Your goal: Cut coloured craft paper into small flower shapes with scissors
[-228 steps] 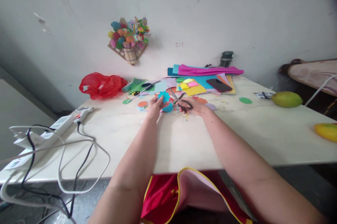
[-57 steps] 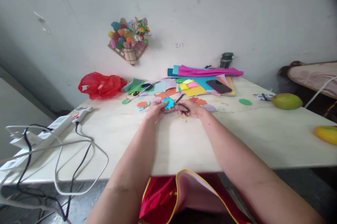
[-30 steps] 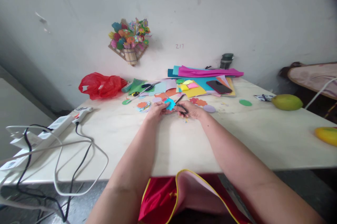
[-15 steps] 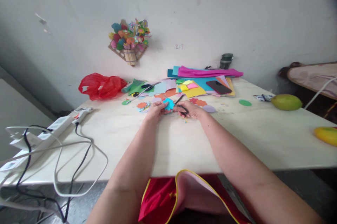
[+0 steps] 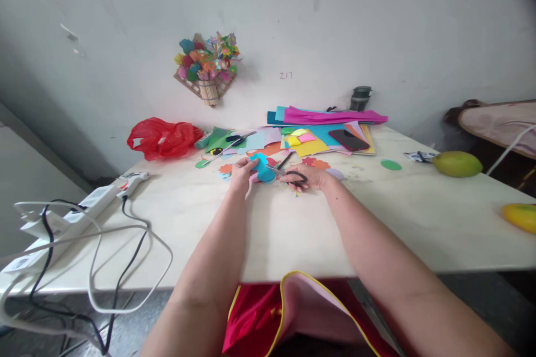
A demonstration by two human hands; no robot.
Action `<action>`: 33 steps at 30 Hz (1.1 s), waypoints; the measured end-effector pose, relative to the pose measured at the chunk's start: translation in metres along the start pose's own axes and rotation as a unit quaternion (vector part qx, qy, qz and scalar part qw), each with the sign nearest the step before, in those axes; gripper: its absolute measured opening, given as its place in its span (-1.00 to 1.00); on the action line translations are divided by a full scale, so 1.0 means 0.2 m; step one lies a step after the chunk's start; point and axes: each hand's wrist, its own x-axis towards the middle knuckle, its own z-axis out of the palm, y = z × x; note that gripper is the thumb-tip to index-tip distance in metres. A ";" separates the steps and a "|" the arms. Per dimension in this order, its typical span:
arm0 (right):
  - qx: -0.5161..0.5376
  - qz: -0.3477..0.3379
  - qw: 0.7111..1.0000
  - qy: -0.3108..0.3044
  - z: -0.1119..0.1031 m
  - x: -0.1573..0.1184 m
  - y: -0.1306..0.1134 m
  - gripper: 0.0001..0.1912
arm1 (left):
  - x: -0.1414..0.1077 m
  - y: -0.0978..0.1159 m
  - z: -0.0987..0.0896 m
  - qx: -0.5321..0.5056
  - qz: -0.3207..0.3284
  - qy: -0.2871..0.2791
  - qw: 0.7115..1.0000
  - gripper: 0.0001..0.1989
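My left hand (image 5: 243, 172) pinches a blue paper piece (image 5: 263, 168) with a scalloped edge. Closed around the black handles of a pair of scissors (image 5: 296, 176) is my right hand (image 5: 307, 176). The scissor blades point left at the right edge of the blue paper. Orange and red paper flowers (image 5: 316, 163) lie just beyond my right hand, and an orange one (image 5: 225, 169) is beside my left hand. Small paper scraps lie near the scissors.
Coloured sheets (image 5: 310, 146), a phone (image 5: 349, 139) and a second pair of scissors (image 5: 238, 138) lie at the back. A red plastic bag (image 5: 163, 138) is back left. A power strip (image 5: 62, 228) with cables runs along the left; a green fruit (image 5: 457, 163) sits right.
The blue paper has shifted left and turned, showing more of its surface. My hands have moved slightly apart, and the scissor blades now show. The view has shifted slightly.
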 end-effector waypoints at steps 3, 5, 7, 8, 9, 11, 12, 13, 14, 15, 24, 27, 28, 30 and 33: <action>0.006 0.003 1.000 0.008 -0.02 -0.02 0.00 -0.61 | 0.02 0.00 -0.02 -0.002 0.011 0.024 1.000 -0.61; 0.025 0.000 0.999 0.042 -0.03 -0.02 0.01 -0.63 | 0.02 0.00 -0.02 -0.003 0.009 0.015 1.000 -0.60; 0.056 -0.016 0.994 0.095 -0.04 0.00 0.02 -0.65 | 0.01 0.00 -0.01 -0.002 -0.001 -0.010 1.000 -0.60; 0.074 -0.029 0.989 0.125 -0.03 0.00 0.02 -0.66 | 0.00 0.00 -0.01 0.002 -0.012 -0.028 1.000 -0.60; 0.091 -0.045 0.983 0.155 -0.03 0.01 0.02 -0.66 | 0.00 0.00 0.00 0.009 -0.027 -0.050 0.998 -0.60; 0.116 -0.079 0.968 0.207 -0.02 0.03 0.01 -0.61 | -0.02 0.00 0.01 0.029 -0.061 -0.095 0.993 -0.60; 0.124 -0.095 0.962 0.224 -0.02 0.04 0.01 -0.59 | -0.02 0.00 0.02 0.040 -0.074 -0.113 0.990 -0.60; 0.132 -0.105 0.958 0.233 -0.01 0.05 0.00 -0.57 | -0.03 0.00 0.02 0.052 -0.084 -0.129 0.987 -0.61; 0.138 -0.110 0.955 0.239 0.00 0.05 0.00 -0.57 | -0.03 0.00 0.02 0.065 -0.089 -0.141 0.984 -0.62; 0.143 -0.112 0.954 0.239 0.00 0.05 -0.01 -0.55 | -0.03 -0.01 0.02 0.077 -0.092 -0.150 0.981 -0.64; 0.168 -0.127 0.950 0.232 0.06 0.07 -0.05 -0.59 | -0.04 -0.01 0.03 0.121 -0.110 -0.207 0.964 -0.67; 0.160 -0.123 0.950 0.237 0.07 0.07 -0.05 -0.65 | -0.04 -0.03 0.03 0.113 -0.112 -0.199 0.967 -0.68; 0.160 -0.121 0.950 0.240 0.07 0.08 -0.06 -0.65 | -0.03 -0.03 0.03 0.109 -0.110 -0.191 0.969 -0.68; 0.164 -0.117 0.948 0.247 0.08 0.07 -0.06 -0.65 | -0.03 -0.04 0.03 0.101 -0.104 -0.175 0.974 -0.68; 0.170 -0.116 0.945 0.253 0.09 0.07 -0.07 -0.63 | -0.03 -0.04 0.03 0.083 -0.102 -0.162 0.978 -0.66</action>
